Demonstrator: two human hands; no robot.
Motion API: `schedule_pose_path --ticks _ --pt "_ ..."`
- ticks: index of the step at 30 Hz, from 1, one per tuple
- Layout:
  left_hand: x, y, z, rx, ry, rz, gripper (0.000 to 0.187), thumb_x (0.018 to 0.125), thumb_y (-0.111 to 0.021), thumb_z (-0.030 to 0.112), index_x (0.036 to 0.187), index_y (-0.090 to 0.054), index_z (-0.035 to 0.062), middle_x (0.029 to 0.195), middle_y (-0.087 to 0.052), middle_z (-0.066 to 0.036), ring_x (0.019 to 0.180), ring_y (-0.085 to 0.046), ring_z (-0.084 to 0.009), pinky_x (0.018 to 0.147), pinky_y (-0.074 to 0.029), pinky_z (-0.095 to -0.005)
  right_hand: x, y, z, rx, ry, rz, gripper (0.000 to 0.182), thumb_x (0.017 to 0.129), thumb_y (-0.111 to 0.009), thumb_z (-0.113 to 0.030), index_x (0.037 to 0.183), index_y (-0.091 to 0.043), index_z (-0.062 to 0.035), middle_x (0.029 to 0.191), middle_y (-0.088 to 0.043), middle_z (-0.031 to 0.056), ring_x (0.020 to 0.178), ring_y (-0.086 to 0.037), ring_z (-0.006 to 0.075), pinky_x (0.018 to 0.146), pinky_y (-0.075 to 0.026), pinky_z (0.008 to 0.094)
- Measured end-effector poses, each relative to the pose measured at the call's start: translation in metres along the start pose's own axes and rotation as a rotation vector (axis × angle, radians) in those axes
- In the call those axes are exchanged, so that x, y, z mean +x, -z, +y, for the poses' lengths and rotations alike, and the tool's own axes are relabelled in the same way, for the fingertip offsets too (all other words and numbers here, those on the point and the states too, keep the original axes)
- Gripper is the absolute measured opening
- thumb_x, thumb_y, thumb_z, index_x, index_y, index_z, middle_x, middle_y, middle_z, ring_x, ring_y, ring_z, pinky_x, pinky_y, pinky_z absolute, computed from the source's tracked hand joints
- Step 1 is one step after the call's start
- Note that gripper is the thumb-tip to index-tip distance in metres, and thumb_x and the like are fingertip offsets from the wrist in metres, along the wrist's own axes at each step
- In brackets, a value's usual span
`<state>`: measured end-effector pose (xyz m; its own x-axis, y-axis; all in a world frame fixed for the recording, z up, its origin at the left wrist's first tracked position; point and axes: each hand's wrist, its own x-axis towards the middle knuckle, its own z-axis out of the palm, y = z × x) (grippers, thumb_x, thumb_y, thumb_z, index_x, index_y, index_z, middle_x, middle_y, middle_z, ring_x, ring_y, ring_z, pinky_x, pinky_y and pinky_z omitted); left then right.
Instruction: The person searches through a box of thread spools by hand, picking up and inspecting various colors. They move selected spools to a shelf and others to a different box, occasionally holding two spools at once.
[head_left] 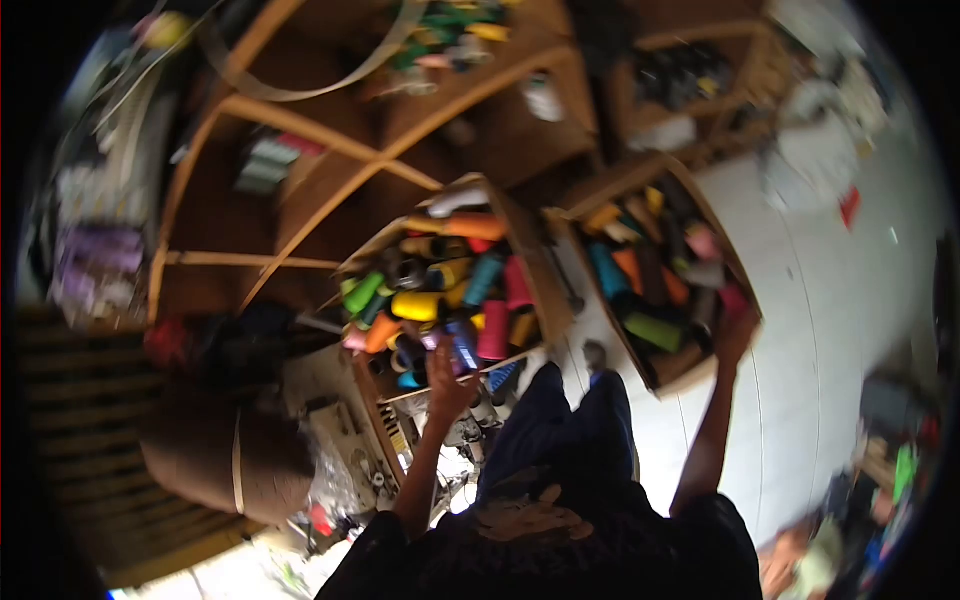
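Note:
My left hand (450,385) is at the near edge of a box of coloured thread cones (540,270), its fingers raised beside a purple-blue cone (462,345). Yellow, green, orange, teal and dark red cones lie jumbled in that box. At the right, a second box (735,270) holds more cones, among them a green one (653,330) and a teal one (607,268). My right hand (737,335) is at the near right corner of this second box, next to a crimson cone (735,298). Blur hides what its fingers do.
Wooden shelves (375,165) with small spools stand beyond the boxes. A white bag (812,155) lies on the pale floor (790,400) at the right. Left of me are a brown rounded object (225,455) and a slatted surface (80,420).

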<state>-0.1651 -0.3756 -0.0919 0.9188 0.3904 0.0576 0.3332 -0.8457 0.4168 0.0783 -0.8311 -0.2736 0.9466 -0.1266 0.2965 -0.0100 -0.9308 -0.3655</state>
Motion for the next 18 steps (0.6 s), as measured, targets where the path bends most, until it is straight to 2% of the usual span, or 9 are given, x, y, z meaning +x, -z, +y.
schedule_pose_path --ticks 3,4,7,12,13,14,15,16,18 --pt "-0.027 0.001 0.005 -0.129 0.164 -0.089 0.076 0.074 -0.076 0.019 0.135 -0.035 0.0010 0.129 -0.044 -0.020 0.121 -0.041 -0.0399 0.103 -0.033 -0.0473 0.044 0.027 -0.033 -0.156 -0.396 -0.423 0.073 0.084 -0.060 -0.044 0.138 -0.035 -0.0011 0.126 -0.048 0.0264 0.112 -0.053 0.0421 0.089 -0.048 0.0510" --pt "-0.036 -0.004 0.000 -0.089 0.111 -0.062 0.074 0.075 -0.075 0.019 0.134 -0.035 0.0002 0.128 -0.044 -0.021 0.120 -0.042 -0.0395 0.103 -0.034 -0.0461 0.041 0.009 -0.017 -0.252 -0.392 -0.345 0.079 0.077 -0.070 -0.042 0.139 -0.033 -0.0070 0.128 -0.047 0.0245 0.110 -0.055 0.0431 0.085 -0.050 0.0549" --pt "-0.045 0.014 0.017 -0.210 0.149 0.002 0.071 0.073 -0.073 0.015 0.133 -0.039 0.0033 0.125 -0.043 -0.022 0.117 -0.042 -0.0401 0.098 -0.038 -0.0480 0.058 0.030 -0.043 -0.303 -0.479 -0.473 0.065 0.078 -0.069 -0.026 0.132 -0.035 -0.0105 0.117 -0.050 0.0240 0.105 -0.058 0.0414 0.083 -0.052 0.0542" --pt "-0.075 0.009 -0.007 -0.251 0.253 0.148 0.070 0.074 -0.072 0.014 0.134 -0.037 0.0042 0.125 -0.045 -0.021 0.117 -0.044 -0.0407 0.098 -0.039 -0.0469 0.061 0.032 -0.034 -0.249 -0.644 -0.514 0.071 0.075 -0.067 -0.027 0.136 -0.031 -0.0251 0.134 -0.039 0.0279 0.114 -0.054 0.0423 0.084 -0.045 0.0630" --pt "-0.078 0.014 -0.008 -0.259 0.285 0.166 0.070 0.074 -0.071 0.015 0.134 -0.038 0.0052 0.125 -0.045 -0.021 0.117 -0.045 -0.0409 0.097 -0.039 -0.0468 0.064 0.023 -0.012 -0.119 -0.566 -0.511 0.068 0.076 -0.066 -0.027 0.134 -0.032 -0.0166 0.117 -0.053 0.0297 0.096 -0.064 0.0403 0.072 -0.052 0.0566" --pt "-0.082 0.013 -0.013 -0.272 0.317 0.172 0.071 0.074 -0.071 0.016 0.135 -0.037 0.0058 0.125 -0.046 -0.021 0.116 -0.045 -0.0408 0.097 -0.040 -0.0468 0.066 -0.011 0.029 0.148 -0.489 -0.397 0.065 0.077 -0.066 -0.029 0.128 -0.035 -0.0047 0.086 -0.062 0.0222 0.058 -0.064 0.0326 0.048 -0.054 0.0420" --pt "-0.085 0.011 -0.018 -0.287 0.349 0.184 0.071 0.074 -0.071 0.017 0.135 -0.036 0.0063 0.125 -0.046 -0.021 0.116 -0.046 -0.0407 0.096 -0.040 -0.0468 0.072 -0.006 0.020 0.525 -0.769 -0.507 0.060 0.078 -0.067 -0.028 0.121 -0.037 0.0016 0.071 -0.058 0.0159 0.036 -0.049 0.0246 0.030 -0.043 0.0344" --pt "-0.087 0.010 -0.023 -0.287 0.359 0.198 0.073 0.074 -0.071 0.017 0.137 -0.034 0.0069 0.124 -0.047 -0.020 0.115 -0.046 -0.0405 0.096 -0.041 -0.0464 0.078 -0.036 0.052 0.688 -0.751 -0.490 0.055 0.080 -0.066 -0.026 0.120 -0.039 -0.0007 0.070 -0.057 0.0130 0.037 -0.046 0.0197 0.027 -0.038 0.0368" --pt "-0.091 0.010 -0.033 -0.346 0.407 0.201 0.075 0.074 -0.071 0.018 0.137 -0.033 0.0076 0.123 -0.048 -0.020 0.115 -0.046 -0.0405 0.096 -0.041 -0.0461 0.121 -0.031 0.020 0.471 -0.753 -0.648 0.058 0.081 -0.065 -0.027 0.123 -0.036 -0.0001 0.056 -0.051 0.0107 0.034 -0.044 0.0206 0.026 -0.036 0.0332"
